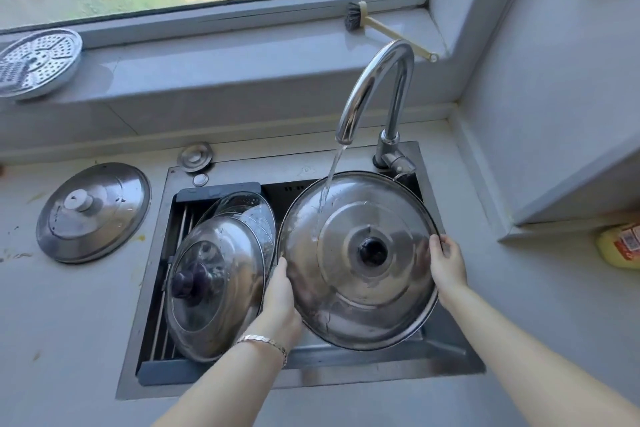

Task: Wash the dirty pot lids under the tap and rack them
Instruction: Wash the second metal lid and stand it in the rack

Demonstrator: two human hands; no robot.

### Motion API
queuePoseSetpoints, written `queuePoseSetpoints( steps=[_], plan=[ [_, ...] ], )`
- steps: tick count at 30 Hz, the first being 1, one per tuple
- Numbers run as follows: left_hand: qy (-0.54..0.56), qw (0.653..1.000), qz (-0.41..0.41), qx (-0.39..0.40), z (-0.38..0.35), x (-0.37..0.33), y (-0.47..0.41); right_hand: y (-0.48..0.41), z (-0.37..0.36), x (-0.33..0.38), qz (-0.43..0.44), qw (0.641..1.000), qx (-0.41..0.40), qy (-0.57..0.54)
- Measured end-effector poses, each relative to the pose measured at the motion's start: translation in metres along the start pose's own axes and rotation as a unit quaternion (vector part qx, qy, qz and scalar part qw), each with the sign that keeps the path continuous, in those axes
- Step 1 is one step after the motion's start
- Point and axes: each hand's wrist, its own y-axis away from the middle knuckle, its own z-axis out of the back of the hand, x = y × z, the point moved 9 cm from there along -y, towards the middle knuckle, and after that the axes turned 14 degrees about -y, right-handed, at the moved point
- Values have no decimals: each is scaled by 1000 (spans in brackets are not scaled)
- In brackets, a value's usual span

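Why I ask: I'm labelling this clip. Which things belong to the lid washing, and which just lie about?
Job: large steel lid, gripped by left hand and right hand; running tap; racked glass lids; rack; steel lid on counter.
Lying about: steamer plate, brush, yellow bottle, sink plug.

Big steel lid (360,288) blocks most of the sink (346,361) under it and hides the left hand's (281,298) fingers. Glass lids (225,253) in the rack (218,191) overlap, can't count them. Yellow bottle (620,246) is cut off at the right edge, label's too tiny to read.
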Motion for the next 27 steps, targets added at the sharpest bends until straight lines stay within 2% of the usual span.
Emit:
queuePoseSetpoints(
  steps=[3, 6, 8, 11, 13, 15, 17, 19, 21, 22, 24, 27],
  plan=[
    [-73, 994, -60, -50, 15, -29, 6, -2, -17, 1, -4, 999, 32, 41],
    [-181, 970, -130, -96, 25, -68, 24, 6, -42, -5, -49, 990, 102, 86],
    [-225, 953, -170, -112, 28, -90, 37, 19, -57, -7, -77, 972, 155, 160],
    [-218, 956, -178, -79, 20, -102, 50, 46, -75, 24, 2, 930, 219, 295],
    [-227, 961, -155, -42, 4, -98, 56, 75, -85, 55, 69, 906, 283, 307],
    [-221, 968, -120, 4, -18, -87, 63, 113, -94, 74, 77, 856, 400, 318],
    [-203, 974, -89, 40, -39, -76, 66, 147, -92, 80, 57, 797, 478, 366],
    [-168, 982, -68, 57, -55, -68, 65, 159, -88, 85, 140, 741, 464, 464],
    [-134, 985, -60, 88, -70, -65, 64, 159, -89, 102, 291, 684, 368, 558],
    [-116, 985, -60, 112, -77, -66, 65, 157, -88, 113, 335, 675, 319, 574],
    [-98, 983, -52, 145, -82, -64, 63, 144, -80, 133, 352, 702, 260, 562],
    [-154, 982, -17, 104, -59, -44, 41, 117, -62, 161, 320, 771, 213, 508]
  ],
)
